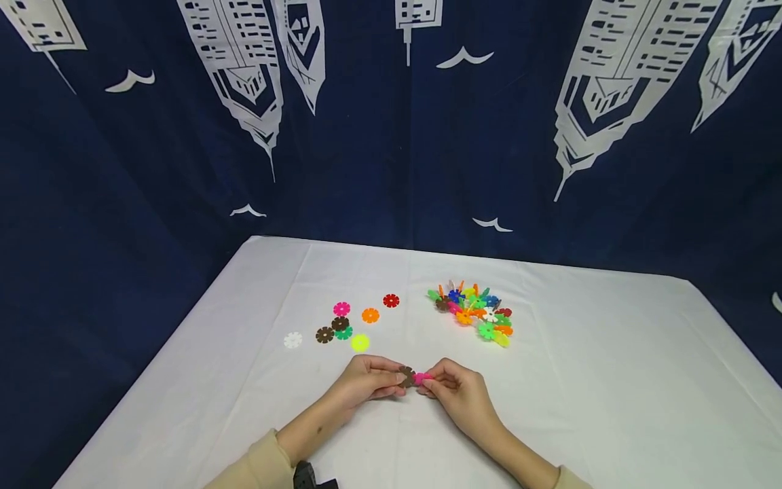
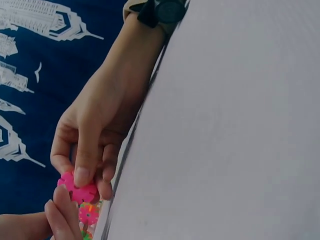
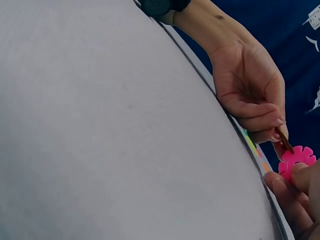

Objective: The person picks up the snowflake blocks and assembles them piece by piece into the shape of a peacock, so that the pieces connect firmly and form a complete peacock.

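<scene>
In the head view my left hand pinches a brown notched disc between thumb and fingers. My right hand pinches a pink notched disc just right of it. The two discs meet at their rims, and in the right wrist view the brown disc stands edge-on against the rim of the pink disc. In the left wrist view the thumb of the right hand presses on the pink disc. Fingertips cover parts of both discs.
Loose notched discs lie beyond the left hand: a white disc, a yellow disc, an orange disc, a red disc and several others. Farther right sits a cluster of joined coloured discs. A white cloth covers the table.
</scene>
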`<state>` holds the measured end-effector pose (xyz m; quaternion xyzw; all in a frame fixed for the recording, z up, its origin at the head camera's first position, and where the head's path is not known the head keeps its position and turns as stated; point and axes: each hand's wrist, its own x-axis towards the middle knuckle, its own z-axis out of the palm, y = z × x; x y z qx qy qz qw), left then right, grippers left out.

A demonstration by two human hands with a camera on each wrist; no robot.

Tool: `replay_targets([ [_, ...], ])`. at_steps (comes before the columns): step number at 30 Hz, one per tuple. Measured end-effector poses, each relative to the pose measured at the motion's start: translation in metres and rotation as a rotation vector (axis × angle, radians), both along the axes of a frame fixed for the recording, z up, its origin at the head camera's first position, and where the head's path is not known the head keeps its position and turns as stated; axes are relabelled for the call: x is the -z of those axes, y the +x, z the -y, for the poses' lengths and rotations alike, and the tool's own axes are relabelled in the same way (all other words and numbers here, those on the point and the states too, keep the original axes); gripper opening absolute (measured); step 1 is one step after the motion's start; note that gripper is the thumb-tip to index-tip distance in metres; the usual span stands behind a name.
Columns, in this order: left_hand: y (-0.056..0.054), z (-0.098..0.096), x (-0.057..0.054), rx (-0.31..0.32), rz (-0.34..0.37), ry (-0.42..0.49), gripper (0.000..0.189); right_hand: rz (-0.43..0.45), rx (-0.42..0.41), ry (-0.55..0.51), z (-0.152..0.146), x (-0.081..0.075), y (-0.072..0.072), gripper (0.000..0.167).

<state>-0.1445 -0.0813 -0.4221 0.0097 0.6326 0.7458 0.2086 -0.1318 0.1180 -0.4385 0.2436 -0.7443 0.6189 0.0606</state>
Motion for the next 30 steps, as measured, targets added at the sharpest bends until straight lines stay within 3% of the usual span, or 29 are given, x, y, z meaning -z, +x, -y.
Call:
replay_targets([
  [5, 0.004, -0.006, -0.002, -0.023, 0.010, -0.006, 0.024, -0.031, -0.011, -0.016, 0.000, -0.001, 0.005, 0.012],
  [11, 0.002, -0.009, -0.005, -0.032, 0.005, 0.000, 0.023, -0.078, -0.025, -0.015, -0.002, 0.000, 0.001, 0.012],
  [15, -0.004, -0.003, -0.004, 0.030, -0.018, -0.029, 0.025, -0.013, -0.033, -0.070, -0.002, 0.000, -0.002, 0.008],
  [17, -0.010, 0.007, -0.006, 0.061, -0.070, -0.081, 0.028, 0.027, -0.024, -0.103, -0.002, -0.001, -0.002, 0.008],
  [20, -0.027, 0.036, -0.008, 0.009, -0.237, -0.228, 0.028, 0.063, -0.006, -0.121, -0.004, -0.001, -0.003, 0.008],
  [22, -0.041, 0.063, -0.008, -0.085, -0.389, -0.423, 0.028, 0.080, 0.009, -0.103, -0.004, -0.003, -0.003, 0.008],
  [25, -0.056, 0.102, -0.009, -0.212, -0.522, -0.723, 0.030, 0.118, -0.013, -0.080, -0.004, -0.004, -0.004, 0.009],
  [27, -0.061, 0.117, -0.010, -0.219, -0.554, -0.851, 0.034, 0.139, -0.042, -0.079, -0.004, -0.003, -0.005, 0.009],
  [30, -0.064, 0.123, -0.010, -0.155, -0.571, -0.911, 0.034, 0.235, -0.106, -0.147, -0.006, -0.002, -0.007, 0.011],
])
